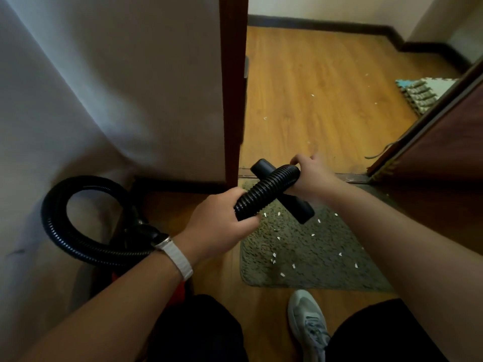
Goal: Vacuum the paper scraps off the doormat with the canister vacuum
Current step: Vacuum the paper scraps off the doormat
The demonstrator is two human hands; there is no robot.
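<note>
Shoe (308,325) sits just off the mat's (326,279) near edge, bottom centre. Left hand (222,218) and right hand (311,176) both clench the hose (266,192). Nozzle (303,209) hangs over the mat's far end, seemingly off the pile. Scraps (292,266) dot mid-mat. Risks: hose loop at left kinks and chokes suction, or a fast pass flicks scraps onto the floor.

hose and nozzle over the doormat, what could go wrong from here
1. The nozzle hangs above the doormat, held only through the bendy hose by the left hand and right hand; it may wobble and flick the light paper scraps off the mat.
2. The hose loops back by the wall; reaching further might tug or kink it.
</note>
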